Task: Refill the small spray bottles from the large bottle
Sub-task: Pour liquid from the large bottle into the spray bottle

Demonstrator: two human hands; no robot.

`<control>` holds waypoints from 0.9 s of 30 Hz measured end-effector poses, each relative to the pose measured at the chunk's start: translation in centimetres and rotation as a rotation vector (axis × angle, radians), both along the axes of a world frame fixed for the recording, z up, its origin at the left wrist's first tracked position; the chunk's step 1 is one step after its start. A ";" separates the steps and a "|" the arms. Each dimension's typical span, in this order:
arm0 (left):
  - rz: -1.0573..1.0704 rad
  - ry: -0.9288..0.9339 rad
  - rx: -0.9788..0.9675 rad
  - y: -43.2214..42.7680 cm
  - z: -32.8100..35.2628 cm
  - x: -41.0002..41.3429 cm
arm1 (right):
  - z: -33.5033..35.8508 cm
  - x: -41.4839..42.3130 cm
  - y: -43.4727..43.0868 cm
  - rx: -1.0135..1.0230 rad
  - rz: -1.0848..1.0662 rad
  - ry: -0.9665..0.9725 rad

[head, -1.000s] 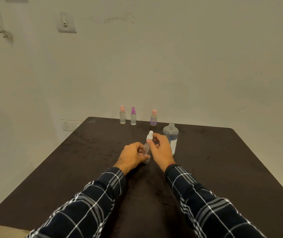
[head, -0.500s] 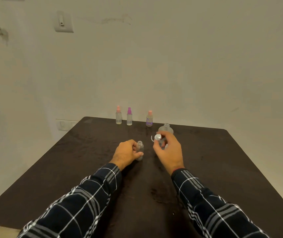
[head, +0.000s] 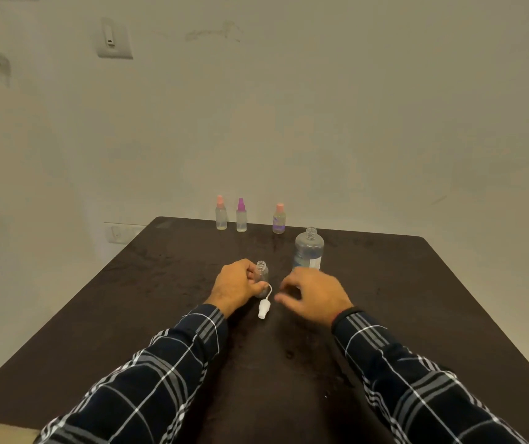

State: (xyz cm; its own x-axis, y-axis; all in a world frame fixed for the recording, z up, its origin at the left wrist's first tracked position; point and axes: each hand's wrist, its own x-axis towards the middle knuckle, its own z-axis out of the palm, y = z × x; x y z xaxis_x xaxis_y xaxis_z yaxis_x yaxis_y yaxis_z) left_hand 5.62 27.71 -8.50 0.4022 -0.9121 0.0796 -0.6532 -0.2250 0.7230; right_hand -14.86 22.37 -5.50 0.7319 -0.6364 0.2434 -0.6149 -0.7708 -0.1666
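Left hand (head: 235, 285) grips the small clear spray bottle (head: 262, 274) upright, open neck up, on the dark table (head: 417, 299); white spray cap (head: 264, 308) lies beside it, long axis toward viewer; right hand (head: 314, 296) loosely curled, empty.

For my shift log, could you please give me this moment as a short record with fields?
Left hand: grips the small open bottle, upright
Right hand: holds nothing, loosely curled
Spray head: white, lying on the table near both hands
Large bottle: upright, uncapped, beyond the right hand
Far edge: left spray bottle, middle spray bottle, right spray bottle, all capped
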 end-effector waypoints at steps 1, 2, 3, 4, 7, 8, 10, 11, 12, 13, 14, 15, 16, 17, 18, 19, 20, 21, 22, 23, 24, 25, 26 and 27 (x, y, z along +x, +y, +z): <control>0.000 0.005 0.000 0.0 0.0 0.0 | 0.0 -0.4 -0.1 -0.050 -0.134 -0.215; 0.001 0.011 0.002 0.0 0.0 0.0 | 0.1 -0.8 -0.2 -0.043 -0.273 -0.443; 0.001 0.018 0.003 0.0 0.0 0.0 | -0.1 -1.1 -0.5 0.005 -0.383 -0.639; 0.000 0.025 0.005 0.0 0.0 0.0 | -0.3 -1.3 -0.8 0.090 -0.458 -0.761; -0.008 0.030 0.008 0.2 0.2 0.0 | -0.4 -1.0 -2.4 0.427 -0.502 -0.750; -0.006 0.029 0.004 0.2 0.2 -0.1 | -0.2 -0.8 -2.8 0.526 -0.475 -0.748; 0.001 0.033 -0.005 0.4 0.4 -0.1 | 0.0 0.0 -3.5 0.643 -0.404 -0.752; 0.001 0.037 -0.004 0.4 0.4 -0.1 | -0.1 0.3 -3.7 0.657 -0.370 -0.755; 0.004 0.039 -0.004 0.5 0.4 -0.1 | -0.1 0.6 -3.8 0.648 -0.340 -0.755; 0.008 0.041 -0.003 0.6 0.4 -0.1 | -0.1 0.8 -4.0 0.629 -0.319 -0.748; 0.014 0.044 -0.002 0.6 0.3 -0.2 | -0.1 1.0 -4.0 0.608 -0.303 -0.738; 0.018 0.046 -0.002 0.7 0.3 -0.2 | 0.1 1.2 -4.0 0.588 -0.290 -0.719; 0.017 0.043 -0.004 0.6 0.3 -0.2 | 0.2 1.2 -4.1 0.567 -0.275 -0.691; 0.014 0.038 -0.005 0.6 0.2 -0.2 | 0.3 1.3 -4.1 0.538 -0.250 -0.652; 0.008 0.034 -0.002 0.5 0.1 -0.2 | 0.4 1.4 -4.3 0.495 -0.220 -0.602; 0.003 0.032 0.004 0.5 0.1 -0.2 | 0.4 1.5 -4.4 0.443 -0.192 -0.540; 0.000 0.032 0.008 0.5 0.1 -0.2 | 0.5 1.6 -4.4 0.391 -0.173 -0.474; 0.002 0.034 0.009 0.5 0.2 -0.2 | 0.6 1.7 -4.4 0.349 -0.166 -0.415; 0.005 0.036 0.008 0.5 0.2 -0.2 | 0.6 1.8 -4.4 0.316 -0.168 -0.364; 0.009 0.036 0.005 0.5 0.2 -0.2 | 0.6 1.9 -4.4 0.286 -0.174 -0.314; 0.012 0.036 0.003 0.5 0.2 -0.3 | 0.5 1.9 -4.4 0.259 -0.179 -0.268; 0.013 0.038 0.002 0.5 0.2 -0.3 | 0.4 1.8 -4.4 0.238 -0.185 -0.228; 0.013 0.043 0.003 0.5 0.2 -0.3 | 0.4 1.8 -4.4 0.222 -0.188 -0.197; 0.013 0.047 0.003 0.5 0.2 -0.3 | 0.4 1.9 -4.3 0.209 -0.189 -0.176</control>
State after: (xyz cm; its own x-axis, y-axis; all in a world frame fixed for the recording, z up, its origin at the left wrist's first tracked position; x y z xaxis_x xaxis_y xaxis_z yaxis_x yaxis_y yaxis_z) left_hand 5.32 28.21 -8.31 0.4170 -0.9071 0.0571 -0.6154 -0.2355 0.7523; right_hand -12.98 18.07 -5.10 0.5547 -0.8064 0.2049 -0.6914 -0.5838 -0.4256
